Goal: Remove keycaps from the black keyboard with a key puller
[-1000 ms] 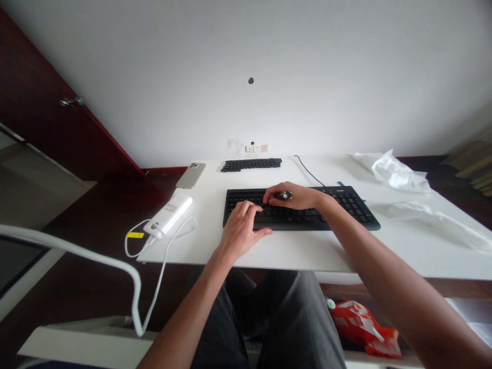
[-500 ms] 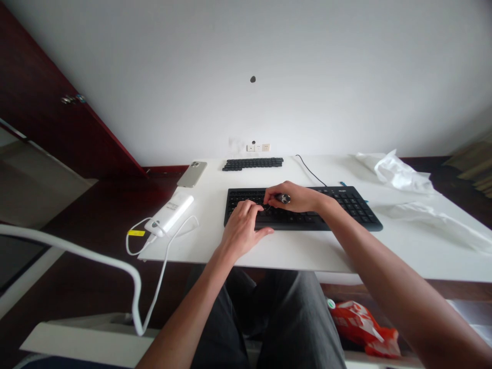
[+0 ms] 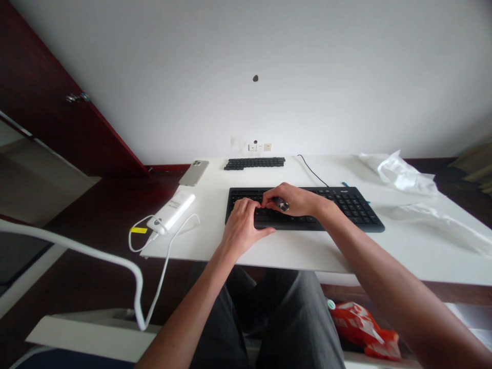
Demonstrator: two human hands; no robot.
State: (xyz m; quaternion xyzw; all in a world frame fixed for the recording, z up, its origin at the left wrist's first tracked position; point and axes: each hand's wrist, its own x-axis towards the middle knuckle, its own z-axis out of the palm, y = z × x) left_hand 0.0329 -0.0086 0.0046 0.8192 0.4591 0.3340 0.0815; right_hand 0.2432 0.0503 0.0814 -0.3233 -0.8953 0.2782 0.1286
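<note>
A black corded keyboard (image 3: 351, 207) lies flat on the white desk, with both hands over its left and middle part. My right hand (image 3: 290, 199) is closed around a small tool with a thick, dark, mottled handle (image 3: 282, 204); its working end is hidden down among the keys. My left hand (image 3: 242, 223) rests on the keyboard's left part, thumb stretched out along the front edge and fingertips close to my right fingertips. Nothing shows in my left hand. Behind the keyboard, loose black keycaps (image 3: 255, 163) lie in neat rows.
A phone (image 3: 194, 173) lies face down at the desk's back left. Nearer stands a white device (image 3: 172, 212) with a white cable. Crumpled clear plastic bags (image 3: 400, 171) lie at the right. The keyboard cord (image 3: 312, 170) runs backward. Under the desk is a red bag (image 3: 361, 328).
My right hand has tilted the tool handle a little downward and shifted slightly left. My left fingertips have moved slightly. The whole view has shifted a little.
</note>
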